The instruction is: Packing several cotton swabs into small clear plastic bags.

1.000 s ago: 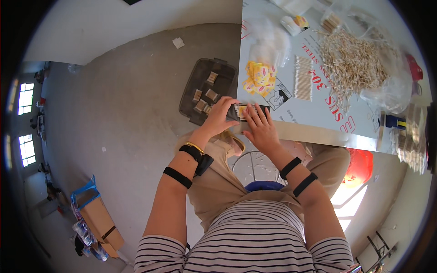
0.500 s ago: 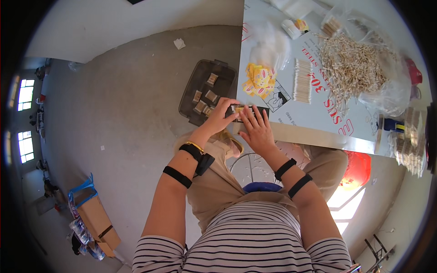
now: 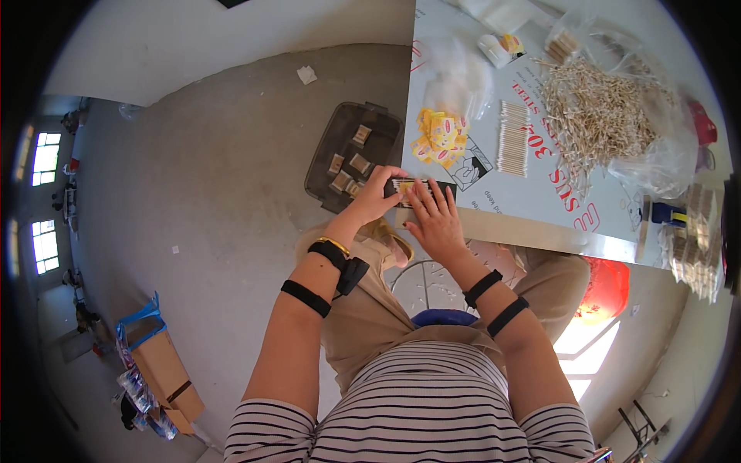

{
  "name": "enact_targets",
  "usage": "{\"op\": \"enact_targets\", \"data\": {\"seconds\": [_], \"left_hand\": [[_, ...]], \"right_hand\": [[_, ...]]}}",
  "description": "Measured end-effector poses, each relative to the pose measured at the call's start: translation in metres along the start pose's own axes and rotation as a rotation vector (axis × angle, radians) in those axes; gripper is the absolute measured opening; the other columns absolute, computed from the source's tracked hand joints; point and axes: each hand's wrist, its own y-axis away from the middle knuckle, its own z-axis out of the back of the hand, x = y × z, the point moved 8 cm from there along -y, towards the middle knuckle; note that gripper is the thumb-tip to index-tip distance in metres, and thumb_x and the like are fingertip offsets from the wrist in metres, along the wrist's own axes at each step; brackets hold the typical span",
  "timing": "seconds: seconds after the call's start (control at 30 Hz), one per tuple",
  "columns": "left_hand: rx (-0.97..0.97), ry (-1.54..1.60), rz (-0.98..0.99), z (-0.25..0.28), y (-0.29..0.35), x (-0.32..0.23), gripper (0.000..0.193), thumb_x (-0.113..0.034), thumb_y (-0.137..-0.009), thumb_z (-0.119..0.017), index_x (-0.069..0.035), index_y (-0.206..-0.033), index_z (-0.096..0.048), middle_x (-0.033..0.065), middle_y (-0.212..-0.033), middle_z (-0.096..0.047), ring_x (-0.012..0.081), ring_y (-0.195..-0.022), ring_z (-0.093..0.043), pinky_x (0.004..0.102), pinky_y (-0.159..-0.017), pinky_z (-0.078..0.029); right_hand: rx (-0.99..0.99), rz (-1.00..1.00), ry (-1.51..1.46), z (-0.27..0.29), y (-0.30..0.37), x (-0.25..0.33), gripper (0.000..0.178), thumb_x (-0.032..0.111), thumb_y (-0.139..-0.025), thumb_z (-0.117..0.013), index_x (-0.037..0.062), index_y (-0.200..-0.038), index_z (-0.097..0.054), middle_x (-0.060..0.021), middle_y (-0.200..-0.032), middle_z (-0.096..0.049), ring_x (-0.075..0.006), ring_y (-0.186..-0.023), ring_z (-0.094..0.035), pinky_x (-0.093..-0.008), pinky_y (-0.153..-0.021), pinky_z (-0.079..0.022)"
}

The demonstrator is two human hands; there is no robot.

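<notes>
At the table's near left corner, a small pack of cotton swabs (image 3: 401,187) with a yellow label lies on a black block (image 3: 451,189). My left hand (image 3: 372,193) grips the pack's left end, thumb below and fingers above. Laid across its right part is my right hand (image 3: 438,226), fingers stretched out and spread. Those fingers hide part of the pack and block. Beyond them sit a heap of yellow labels (image 3: 440,137) and a neat row of cotton swabs (image 3: 512,140).
A dark plastic bin (image 3: 318,166) with several small swab packs stands left of the table (image 3: 494,202). Loose cotton swabs (image 3: 598,108) are heaped at the right, beside a clear bag (image 3: 656,174). Clear plastic sleeves (image 3: 461,73) lie at the back; stacked packs (image 3: 695,247) stand far right.
My left forearm has shifted very slightly to the right. Both hands stay at the pack, with no other visible change.
</notes>
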Motion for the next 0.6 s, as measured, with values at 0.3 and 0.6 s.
{"op": "enact_targets", "data": {"seconds": [0.3, 0.6], "left_hand": [[0.011, 0.013, 0.017, -0.001, -0.002, 0.005, 0.044, -0.005, -0.089, -0.076, -0.007, -0.129, -0.058, 0.0101, -0.127, -0.056, 0.0246, -0.123, -0.056, 0.0349, -0.109, -0.042], [-0.001, -0.012, -0.047, -0.001, -0.004, 0.005, 0.045, -0.003, -0.087, -0.076, -0.005, -0.128, -0.058, 0.0097, -0.125, -0.060, 0.0247, -0.123, -0.057, 0.0354, -0.109, -0.043]], "right_hand": [[0.002, -0.127, 0.004, 0.008, 0.043, -0.035, 0.079, 0.034, -0.097, -0.066, 0.0018, -0.161, -0.033, -0.0133, -0.169, -0.029, -0.0308, -0.158, -0.023, -0.0520, -0.129, -0.016], [0.056, -0.260, 0.057, -0.013, 0.039, -0.005, 0.093, 0.046, -0.099, -0.062, -0.0091, -0.161, -0.022, -0.0214, -0.172, -0.017, -0.0347, -0.161, -0.013, -0.0519, -0.130, -0.011]]}}
